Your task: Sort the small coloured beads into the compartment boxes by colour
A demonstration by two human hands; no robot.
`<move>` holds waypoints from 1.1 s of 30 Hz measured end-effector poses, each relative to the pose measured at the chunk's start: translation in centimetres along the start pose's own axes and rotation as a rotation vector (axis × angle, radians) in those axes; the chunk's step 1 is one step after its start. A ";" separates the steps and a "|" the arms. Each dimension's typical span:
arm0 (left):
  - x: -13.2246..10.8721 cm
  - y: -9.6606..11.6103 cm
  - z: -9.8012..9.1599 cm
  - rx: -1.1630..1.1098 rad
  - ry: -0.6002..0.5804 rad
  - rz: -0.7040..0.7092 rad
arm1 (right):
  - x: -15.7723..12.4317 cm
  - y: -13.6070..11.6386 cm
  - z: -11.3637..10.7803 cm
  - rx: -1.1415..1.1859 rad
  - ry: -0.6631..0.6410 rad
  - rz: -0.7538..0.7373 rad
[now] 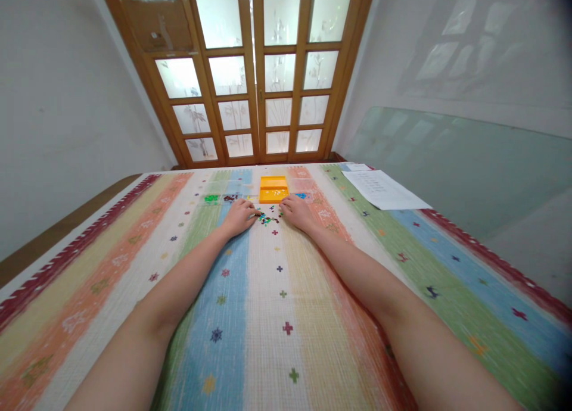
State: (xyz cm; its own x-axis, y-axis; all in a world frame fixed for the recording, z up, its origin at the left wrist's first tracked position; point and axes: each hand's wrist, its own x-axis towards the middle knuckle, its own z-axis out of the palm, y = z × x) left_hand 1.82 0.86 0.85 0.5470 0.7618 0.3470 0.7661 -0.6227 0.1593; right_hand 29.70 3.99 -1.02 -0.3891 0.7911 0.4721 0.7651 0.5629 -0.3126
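1. Looking from far away through the head camera, I see two bare hands working on a striped tablecloth (268, 315), both forearms reaching forward.
2. The left hand (241, 216) has its fingers bent, not widely spread, and the fingertips come down at the left edge of a loose pile of small coloured pieces (268, 219). I cannot tell whether thumb and finger are pinching one piece.
3. The right hand (295, 211) also has curled fingers, held near each other. Its fingertips are at the right side of the pile, near the front right corner of an orange box (273, 181). What they hold is too small for me to tell.
4. The pile is lying on the cloth between the two hands, in front of the box, with green, blue and dark pieces mixed.
5. The box is open, and small white pieces (276, 192) lie inside it.
6. Beyond the left hand, green pieces (211, 199) and dark red pieces (230, 198) are lying in separate groups; blue pieces (301, 195) are just beyond the right hand.
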 end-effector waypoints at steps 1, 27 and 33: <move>0.0 -0.1 0.0 0.002 0.001 -0.005 | 0.0 0.0 0.0 0.000 -0.003 0.001; 0.2 -0.8 0.9 -0.087 0.158 -0.242 | -0.2 -0.4 -0.4 -0.001 -0.029 -0.018; 0.1 -4.1 1.2 -0.344 0.349 -0.477 | -0.2 -0.4 -0.5 -0.004 -0.038 -0.030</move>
State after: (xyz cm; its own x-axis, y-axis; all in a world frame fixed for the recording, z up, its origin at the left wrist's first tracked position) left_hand -0.87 3.68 -0.84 -0.0089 0.9009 0.4339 0.7141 -0.2980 0.6335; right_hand 29.70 3.53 -0.60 -0.4306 0.7825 0.4497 0.7551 0.5853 -0.2953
